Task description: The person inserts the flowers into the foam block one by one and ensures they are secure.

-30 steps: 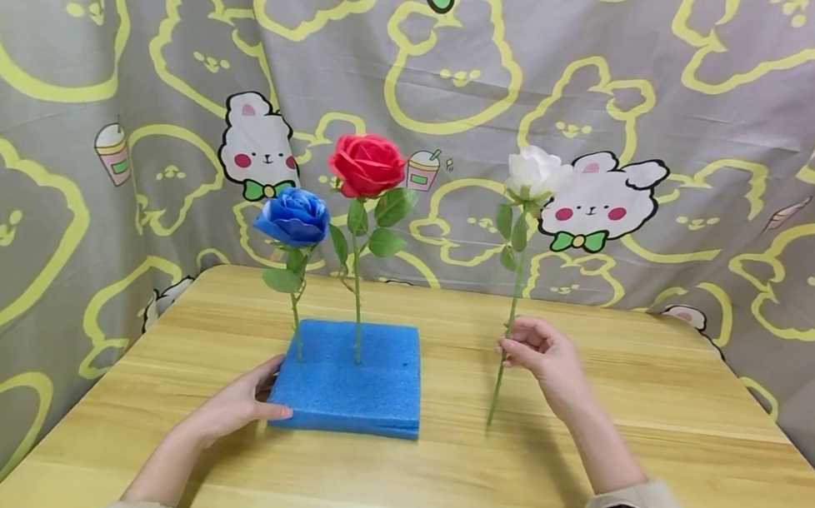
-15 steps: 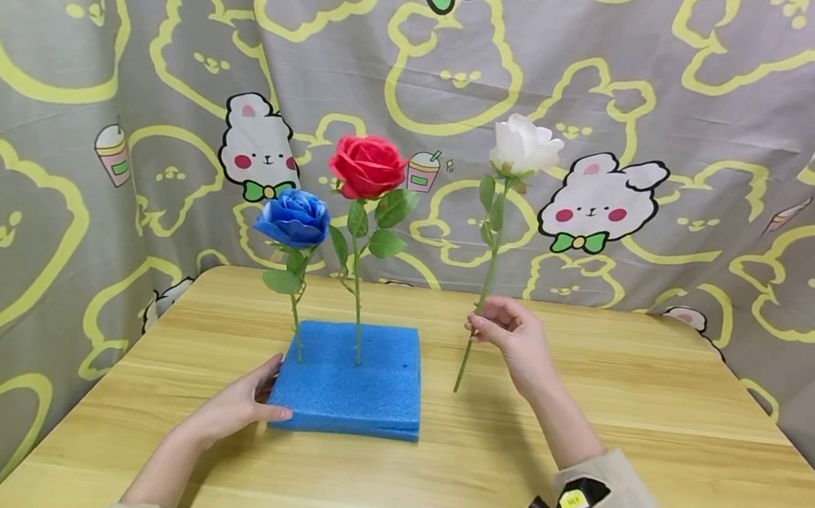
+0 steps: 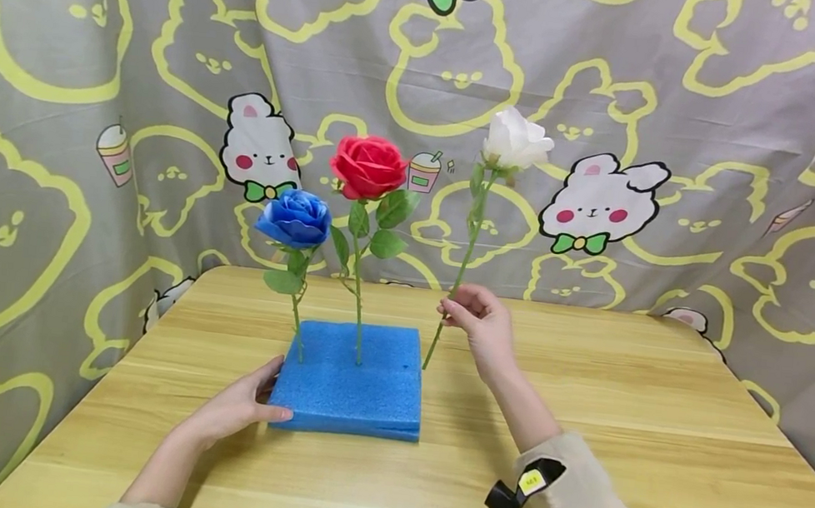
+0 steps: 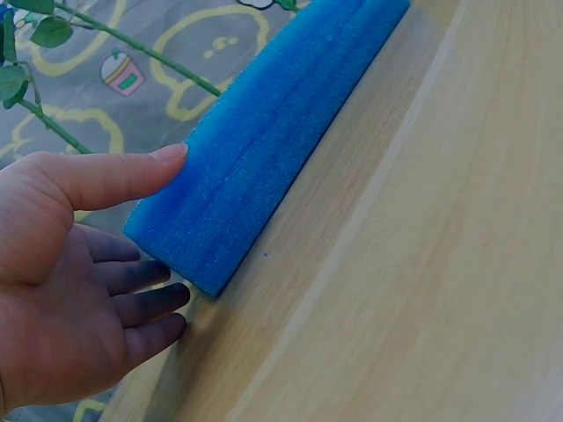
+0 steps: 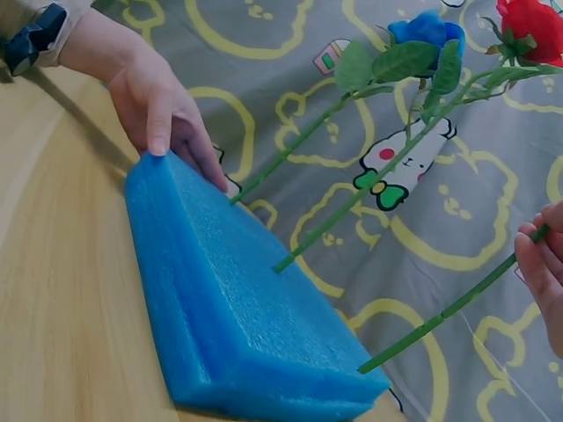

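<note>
A blue foam block (image 3: pixel 354 395) lies on the table with an artificial blue rose (image 3: pixel 294 218) and a taller red rose (image 3: pixel 368 167) upright in it. My left hand (image 3: pixel 240 401) rests at the block's left corner, thumb against the front edge and the other fingers loosely extended along the left side, as the left wrist view also shows. Between thumb and fingers my right hand (image 3: pixel 480 329) pinches the green stem of a white rose (image 3: pixel 515 139). This rose leans to the right, its stem's lower end right at the block's right edge. Its bloom is outside the right wrist view.
The wooden table (image 3: pixel 616 479) extends around the block on all sides. Behind it hangs a grey curtain (image 3: pixel 466 68) with yellow outlines and cartoon rabbits. A small dark hole (image 3: pixel 405 366) marks the top of the foam near its right side.
My right hand has carried the white rose left and upward toward the block, and the rose tilts more to the right. My left hand, the block and the other two roses stay put.
</note>
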Demonstrator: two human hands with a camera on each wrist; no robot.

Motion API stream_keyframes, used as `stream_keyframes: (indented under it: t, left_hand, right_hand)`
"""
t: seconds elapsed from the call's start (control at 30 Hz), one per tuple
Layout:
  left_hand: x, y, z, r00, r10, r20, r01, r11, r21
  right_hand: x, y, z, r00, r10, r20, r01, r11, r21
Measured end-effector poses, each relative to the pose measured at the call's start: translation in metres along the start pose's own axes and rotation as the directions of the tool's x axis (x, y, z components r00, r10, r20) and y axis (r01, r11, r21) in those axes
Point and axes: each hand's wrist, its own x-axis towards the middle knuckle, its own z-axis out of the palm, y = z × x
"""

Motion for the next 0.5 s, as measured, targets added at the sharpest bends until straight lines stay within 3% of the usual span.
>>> stream_keyframes:
  t: [0.5]
  left_hand:
    - [0.001, 0.0, 0.0, 1.0, -0.007, 0.005, 0.007, 1.0, -0.014]
  right_hand:
    - [0.003, 0.007, 0.023, 1.0, 0.012, -0.009, -0.012, 1.0, -0.002]
